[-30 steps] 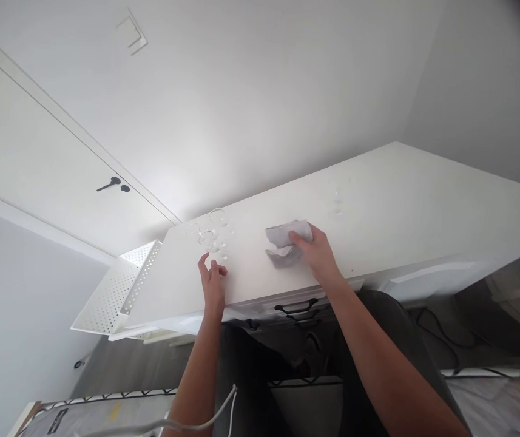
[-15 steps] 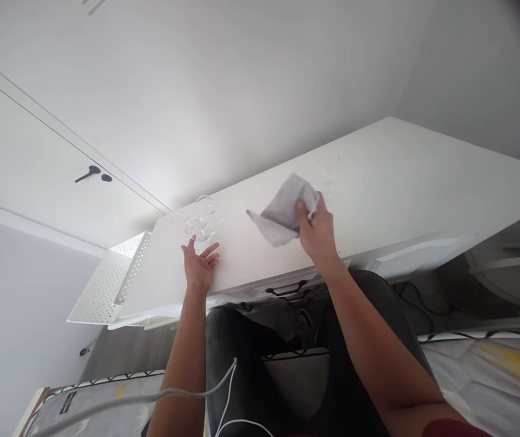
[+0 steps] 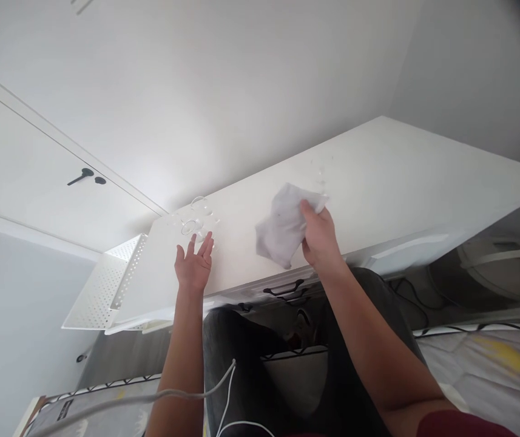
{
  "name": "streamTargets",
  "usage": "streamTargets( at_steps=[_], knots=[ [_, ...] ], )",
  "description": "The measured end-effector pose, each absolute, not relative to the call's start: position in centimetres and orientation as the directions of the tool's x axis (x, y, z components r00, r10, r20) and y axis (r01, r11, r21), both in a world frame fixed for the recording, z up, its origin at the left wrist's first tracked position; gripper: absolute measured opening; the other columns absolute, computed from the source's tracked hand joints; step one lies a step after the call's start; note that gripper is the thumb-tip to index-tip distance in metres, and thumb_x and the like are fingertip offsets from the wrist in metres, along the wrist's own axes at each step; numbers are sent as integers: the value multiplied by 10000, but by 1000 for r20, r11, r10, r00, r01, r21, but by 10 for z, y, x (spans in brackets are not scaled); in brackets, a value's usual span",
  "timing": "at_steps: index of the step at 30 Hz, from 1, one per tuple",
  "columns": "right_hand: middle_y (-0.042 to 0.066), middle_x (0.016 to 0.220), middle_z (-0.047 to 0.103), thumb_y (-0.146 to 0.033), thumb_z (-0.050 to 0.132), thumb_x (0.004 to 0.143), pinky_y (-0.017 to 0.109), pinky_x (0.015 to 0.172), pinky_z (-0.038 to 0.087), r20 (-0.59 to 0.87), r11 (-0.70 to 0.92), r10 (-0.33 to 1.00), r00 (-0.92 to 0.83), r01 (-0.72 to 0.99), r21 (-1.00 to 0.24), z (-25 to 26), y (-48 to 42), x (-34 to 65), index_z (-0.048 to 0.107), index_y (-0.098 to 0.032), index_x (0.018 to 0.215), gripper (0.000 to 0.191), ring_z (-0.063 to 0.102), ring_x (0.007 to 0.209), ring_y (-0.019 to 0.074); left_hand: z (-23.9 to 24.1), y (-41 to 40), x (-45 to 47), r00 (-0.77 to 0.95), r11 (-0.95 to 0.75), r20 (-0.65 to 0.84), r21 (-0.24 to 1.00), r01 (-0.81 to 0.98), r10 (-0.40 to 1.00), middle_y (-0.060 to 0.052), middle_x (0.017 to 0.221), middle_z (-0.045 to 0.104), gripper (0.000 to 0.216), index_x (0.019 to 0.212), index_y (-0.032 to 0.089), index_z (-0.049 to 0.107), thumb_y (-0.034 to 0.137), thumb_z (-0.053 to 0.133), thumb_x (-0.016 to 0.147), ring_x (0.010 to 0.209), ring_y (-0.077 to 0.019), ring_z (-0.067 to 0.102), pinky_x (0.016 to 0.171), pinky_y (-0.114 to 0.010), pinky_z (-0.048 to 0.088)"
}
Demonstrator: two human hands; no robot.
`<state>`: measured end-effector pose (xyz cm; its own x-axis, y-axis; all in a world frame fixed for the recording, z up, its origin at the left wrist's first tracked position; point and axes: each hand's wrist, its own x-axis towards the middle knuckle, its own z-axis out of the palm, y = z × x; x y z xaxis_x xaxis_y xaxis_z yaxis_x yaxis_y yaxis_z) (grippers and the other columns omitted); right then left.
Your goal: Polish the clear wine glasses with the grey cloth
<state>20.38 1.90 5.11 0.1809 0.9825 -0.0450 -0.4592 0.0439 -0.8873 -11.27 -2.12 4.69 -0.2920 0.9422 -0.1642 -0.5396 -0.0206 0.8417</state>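
Gripping a grey cloth at centre frame, the right hand was closed on its upper right corner. The rest of the cloth spread left and below the fingers, over the white desk; contact with the surface could not be told. The left hand, left of centre, was open with fingers spread, holding nothing. Clear glass pieces lay just beyond its fingertips. A perforated tray sat at lower left.

The right hand now holds the cloth lifted off the desk; the left hand opens flat
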Motion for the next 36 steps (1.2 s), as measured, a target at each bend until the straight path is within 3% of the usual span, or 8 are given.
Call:
streamTargets(
  at_steps=[7,10,13,19,23,26,29,36],
  knots=[
    [77,1244,714,-346,648,844,319,809,588,-151,-81,987,50,-661,-746,39,23,176,593,-245,1339,508,684,1100,243,63,-32,-84,-398,-52,-141,898,-437,906,-205,1400,634,431,1392,226,518,493,517,1054,1318,-266,658,713,-229,610],
    [92,1351,678,-406,624,913,369,950,571,-73,1,994,87,-644,-765,38,9,144,557,-255,1392,507,667,1195,245,66,-35,-47,-515,-156,30,967,-203,857,-158,1288,693,400,1338,269,518,531,558,1038,1237,-261,706,898,-321,618],
    [93,1403,650,-506,589,990,389,1060,520,45,90,995,88,-617,-782,43,-15,116,515,-282,1422,492,610,1313,257,65,-37,-8,-469,-231,241,970,79,850,-140,1370,656,428,1370,304,522,504,633,1009,1277,-268,677,1053,-416,566],
    [70,1103,701,-436,537,1041,404,896,550,246,160,962,-117,-488,-858,50,-40,108,475,-267,1331,342,692,971,252,65,-47,13,-453,-258,350,932,254,820,-142,1437,621,444,1415,293,550,504,593,1027,1266,-280,666,1078,-465,549],
    [77,1165,654,-377,618,994,415,912,534,326,143,881,-344,-462,-875,45,-32,120,441,-253,1334,403,651,992,241,77,-54,7,-368,-393,518,845,363,772,-126,1359,659,255,1171,235,670,429,645,1007,1393,-317,572,1106,-496,521],
    [78,1348,580,-371,678,967,409,1051,496,405,51,803,-437,-627,-778,45,-27,131,377,-299,1478,598,598,1194,231,87,-57,8,-269,-437,539,825,359,798,-122,1365,651,235,1118,236,679,435,662,993,1342,-332,611,1076,-518,539],
    [47,1385,580,-413,739,929,410,1077,495,341,-126,791,-508,-681,-722,48,-25,135,268,-401,1623,838,595,1215,226,91,-58,10,-222,-385,474,855,347,852,-131,1389,637,289,1106,238,681,501,644,992,1289,-336,644,1048,-517,556],
    [100,1356,635,-447,610,969,388,869,558,166,-415,830,-532,-789,-453,39,-11,126,443,-287,1583,656,644,1064,249,90,-61,0,-27,-444,512,768,462,858,-147,1445,611,285,1211,250,710,436,652,1002,1498,-344,440,1138,-511,479]
  ],
)
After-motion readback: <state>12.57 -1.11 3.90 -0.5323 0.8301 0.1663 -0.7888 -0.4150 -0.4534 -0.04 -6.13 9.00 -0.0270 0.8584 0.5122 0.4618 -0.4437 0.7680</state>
